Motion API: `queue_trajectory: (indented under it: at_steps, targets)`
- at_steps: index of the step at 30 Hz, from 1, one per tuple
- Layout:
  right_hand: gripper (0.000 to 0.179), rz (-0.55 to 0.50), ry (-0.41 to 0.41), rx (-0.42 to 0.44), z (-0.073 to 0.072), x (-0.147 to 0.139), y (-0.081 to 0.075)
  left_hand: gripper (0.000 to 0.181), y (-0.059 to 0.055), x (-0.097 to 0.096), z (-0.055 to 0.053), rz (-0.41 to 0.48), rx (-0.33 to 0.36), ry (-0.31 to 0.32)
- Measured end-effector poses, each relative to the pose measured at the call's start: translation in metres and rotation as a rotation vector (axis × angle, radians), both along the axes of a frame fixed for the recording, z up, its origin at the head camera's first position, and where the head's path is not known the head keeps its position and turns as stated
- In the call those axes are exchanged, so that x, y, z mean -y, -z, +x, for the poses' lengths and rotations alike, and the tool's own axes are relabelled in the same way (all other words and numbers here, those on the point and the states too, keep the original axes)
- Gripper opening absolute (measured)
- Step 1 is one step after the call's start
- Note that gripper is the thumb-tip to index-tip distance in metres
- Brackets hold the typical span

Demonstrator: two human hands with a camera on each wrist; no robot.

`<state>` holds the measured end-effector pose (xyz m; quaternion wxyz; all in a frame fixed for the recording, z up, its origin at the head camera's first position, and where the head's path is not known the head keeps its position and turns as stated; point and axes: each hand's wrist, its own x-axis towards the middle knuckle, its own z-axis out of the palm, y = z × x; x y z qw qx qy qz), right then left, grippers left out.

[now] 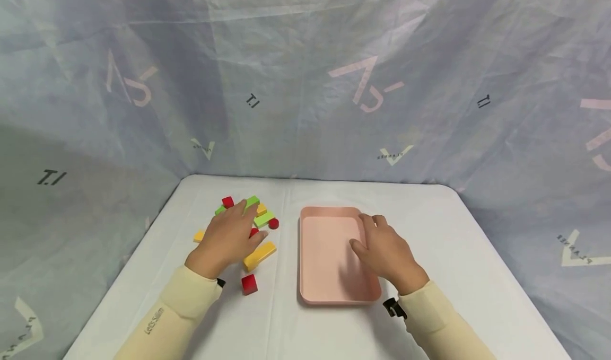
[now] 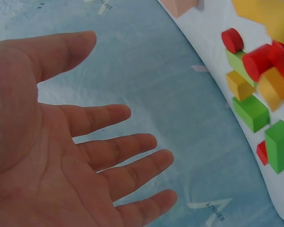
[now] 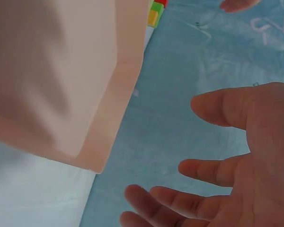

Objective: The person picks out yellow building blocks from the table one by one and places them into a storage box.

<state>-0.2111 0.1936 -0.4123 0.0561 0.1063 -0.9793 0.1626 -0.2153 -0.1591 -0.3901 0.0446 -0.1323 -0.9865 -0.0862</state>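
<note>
Cream sleeves (image 1: 167, 307) cross the near edge of the white table (image 1: 281, 333). Ahead, a red cube (image 1: 249, 284) sits left of the pink tray (image 1: 326, 259). Right hand (image 1: 389, 248), fingers parted, holds nothing above the tray's right side; left hand (image 1: 228, 238), likewise empty, hovers over blocks (image 1: 260, 256). Grey cloth (image 1: 296, 132) hangs behind.

cream sleeves (image 1: 181, 304), dark lettering (image 1: 154, 321), perhaps black straps (image 1: 395, 308)
</note>
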Motion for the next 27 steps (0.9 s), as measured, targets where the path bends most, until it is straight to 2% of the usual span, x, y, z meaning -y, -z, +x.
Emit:
queue_trajectory:
  at_steps: [5, 11, 18, 23, 27]
  targets:
    - [0.066, -0.012, 0.038, 0.002, -0.001, -0.005, 0.009, 0.066, 0.008, 0.013, 0.004, 0.021, 0.002, -0.012]
    - [0.064, -0.025, 0.058, 0.005, -0.002, -0.009, 0.018, 0.061, 0.022, 0.030, 0.011, 0.078, 0.013, -0.068]
    - [0.062, -0.044, 0.077, 0.024, 0.000, -0.013, 0.032, 0.061, 0.042, 0.042, 0.018, 0.068, 0.041, -0.128]
    - [0.062, -0.074, 0.088, 0.037, 0.000, -0.016, 0.039, 0.059, 0.051, 0.052, 0.022, 0.073, 0.045, -0.147]
    - [0.062, -0.087, 0.096, 0.049, 0.000, -0.018, 0.041, 0.060, 0.055, 0.057, 0.025, 0.086, 0.083, -0.173]
